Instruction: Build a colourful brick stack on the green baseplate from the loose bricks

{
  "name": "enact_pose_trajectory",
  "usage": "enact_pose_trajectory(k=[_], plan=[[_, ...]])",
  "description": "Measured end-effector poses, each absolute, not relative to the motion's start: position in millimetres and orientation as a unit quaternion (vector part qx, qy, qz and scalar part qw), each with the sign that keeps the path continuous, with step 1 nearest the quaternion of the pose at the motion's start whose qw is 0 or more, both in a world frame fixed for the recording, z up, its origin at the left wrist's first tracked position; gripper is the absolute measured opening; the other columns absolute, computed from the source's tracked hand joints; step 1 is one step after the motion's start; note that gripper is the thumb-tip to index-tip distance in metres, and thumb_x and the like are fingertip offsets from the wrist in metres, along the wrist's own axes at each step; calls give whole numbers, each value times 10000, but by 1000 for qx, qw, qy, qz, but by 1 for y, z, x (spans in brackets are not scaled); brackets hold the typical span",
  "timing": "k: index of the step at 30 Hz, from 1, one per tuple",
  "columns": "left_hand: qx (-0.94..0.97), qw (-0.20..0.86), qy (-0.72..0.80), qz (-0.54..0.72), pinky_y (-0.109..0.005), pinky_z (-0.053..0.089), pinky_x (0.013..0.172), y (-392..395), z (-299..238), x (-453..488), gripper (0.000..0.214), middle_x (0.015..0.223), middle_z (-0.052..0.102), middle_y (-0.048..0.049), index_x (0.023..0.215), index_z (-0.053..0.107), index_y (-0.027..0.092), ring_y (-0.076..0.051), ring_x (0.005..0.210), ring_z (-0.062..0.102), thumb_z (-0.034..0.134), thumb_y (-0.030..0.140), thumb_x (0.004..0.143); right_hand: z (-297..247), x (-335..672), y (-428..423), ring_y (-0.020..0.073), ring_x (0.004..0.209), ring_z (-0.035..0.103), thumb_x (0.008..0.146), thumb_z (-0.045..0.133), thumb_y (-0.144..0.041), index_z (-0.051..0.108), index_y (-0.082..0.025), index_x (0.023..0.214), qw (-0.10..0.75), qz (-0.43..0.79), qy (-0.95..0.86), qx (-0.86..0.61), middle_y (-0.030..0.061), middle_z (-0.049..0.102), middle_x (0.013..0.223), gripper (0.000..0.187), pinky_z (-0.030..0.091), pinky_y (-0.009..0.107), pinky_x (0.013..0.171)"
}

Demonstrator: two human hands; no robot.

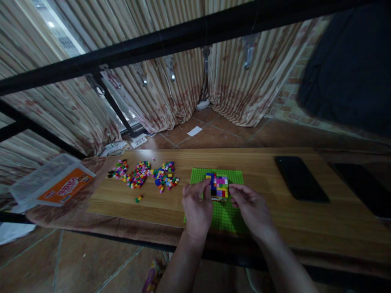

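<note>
A green baseplate (232, 177) lies on the wooden table (262, 211), bearing a small block of multicoloured bricks (218, 185). My left hand (197, 205) rests on the plate with thumb and fingers pinched against the left side of the brick block. On the other side, my right hand (249, 205) has its fingers curled and touches the block's right lower edge. A loose pile of small coloured bricks (143, 174) is spread on the table to the left of the plate, and a single stray brick (139, 198) lies nearer the front edge.
A dark phone (301, 178) lies on the table at the right, another dark flat object (363, 187) beyond it. A clear plastic box with an orange label (58, 185) sits at the left end. Striped curtains and black bars stand behind; tiled floor lies below.
</note>
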State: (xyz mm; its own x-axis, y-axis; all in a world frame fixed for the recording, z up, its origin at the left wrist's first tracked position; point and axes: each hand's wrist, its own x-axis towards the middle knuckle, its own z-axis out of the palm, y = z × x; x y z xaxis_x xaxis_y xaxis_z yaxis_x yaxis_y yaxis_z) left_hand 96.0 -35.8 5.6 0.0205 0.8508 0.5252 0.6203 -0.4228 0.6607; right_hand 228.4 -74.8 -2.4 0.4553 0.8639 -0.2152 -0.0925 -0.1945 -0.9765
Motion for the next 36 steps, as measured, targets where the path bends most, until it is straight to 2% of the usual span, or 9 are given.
enact_pose_trajectory(k=[7, 12, 18, 24, 31, 36], plan=[[684, 147, 542, 466, -325, 477, 774, -40, 4, 102, 144, 855, 749, -11, 901, 724, 236, -177, 806, 651, 602, 183, 845, -4, 227, -74, 166, 657, 603, 686, 692, -541, 707, -177, 889, 572, 416, -299, -641, 56, 714, 789, 417, 467, 292, 618], [695, 119, 537, 463, -330, 448, 793, -41, 4, 105, 142, 867, 757, -9, 895, 710, 226, -157, 757, 673, 584, 170, 859, -4, 227, -74, 165, 659, 609, 694, 686, -539, 705, -177, 871, 569, 418, -304, -640, 57, 719, 800, 403, 472, 294, 627], [704, 86, 537, 458, -379, 396, 915, -40, 6, 105, 144, 862, 752, -7, 874, 691, 218, -157, 779, 677, 569, 142, 861, -4, 228, -74, 167, 670, 611, 698, 678, -539, 700, -182, 878, 561, 419, -302, -647, 45, 712, 774, 401, 469, 286, 624], [707, 61, 553, 436, -367, 433, 789, -40, 7, 103, 129, 839, 733, -39, 886, 686, 207, -205, 804, 624, 583, 146, 838, -3, 228, -74, 167, 672, 611, 686, 681, -549, 700, -183, 859, 564, 421, -303, -642, 50, 714, 783, 406, 473, 291, 632], [719, 90, 538, 431, -387, 451, 819, -41, 8, 102, 167, 911, 724, -54, 951, 665, 195, -217, 863, 610, 558, 132, 840, -5, 227, -74, 161, 667, 615, 694, 684, -538, 701, -186, 866, 564, 421, -299, -644, 51, 721, 804, 393, 473, 286, 626], [704, 126, 552, 429, -404, 473, 832, -40, 8, 103, 209, 946, 710, -79, 1035, 650, 186, -234, 906, 617, 511, 192, 879, -6, 228, -74, 161, 673, 615, 706, 685, -527, 701, -184, 878, 567, 420, -307, -639, 54, 723, 819, 384, 480, 293, 639]])
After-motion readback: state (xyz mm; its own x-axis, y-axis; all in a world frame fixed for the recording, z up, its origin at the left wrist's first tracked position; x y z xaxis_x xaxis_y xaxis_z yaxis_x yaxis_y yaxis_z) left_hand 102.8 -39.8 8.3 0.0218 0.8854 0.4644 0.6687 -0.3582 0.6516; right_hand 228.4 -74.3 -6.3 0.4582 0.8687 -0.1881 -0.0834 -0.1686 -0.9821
